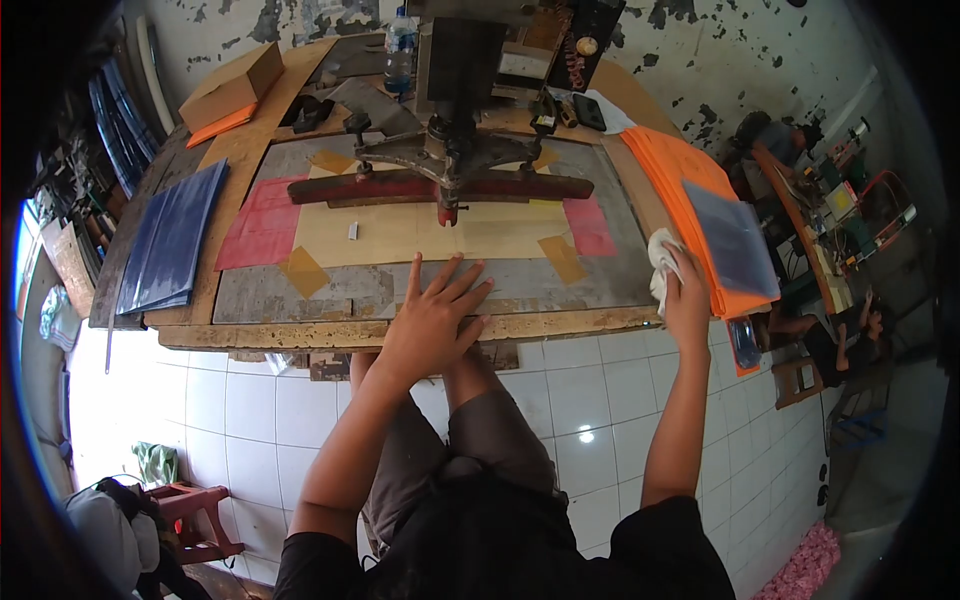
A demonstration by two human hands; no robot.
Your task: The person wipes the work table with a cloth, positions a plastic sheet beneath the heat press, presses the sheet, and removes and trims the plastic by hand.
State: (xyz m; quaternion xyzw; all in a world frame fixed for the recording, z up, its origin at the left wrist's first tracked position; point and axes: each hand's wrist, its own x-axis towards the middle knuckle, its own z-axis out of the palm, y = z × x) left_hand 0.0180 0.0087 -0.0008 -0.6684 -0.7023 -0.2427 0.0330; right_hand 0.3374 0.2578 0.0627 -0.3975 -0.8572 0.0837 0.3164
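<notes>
My left hand (432,318) lies with its fingers spread on the grey metal bed (370,288), its fingertips at the front edge of a cream sheet (390,235). In my right hand (688,302) is a crumpled white cloth (659,262), held at the bed's right side beside a stack of orange sheets (665,170). Above the cream sheet stands a press head with a long dark red bar (520,188). Pink sheets (258,225) and tan tape pieces (562,260) lie around the cream sheet. A small white piece (353,231) rests on it.
Clear bluish plastic sheets (172,240) lie at the left, and another clear sheet (730,235) tops the orange stack. Behind are a cardboard box (230,85), a water bottle (400,52) and a phone (588,112). Other people (780,145) sit at the right.
</notes>
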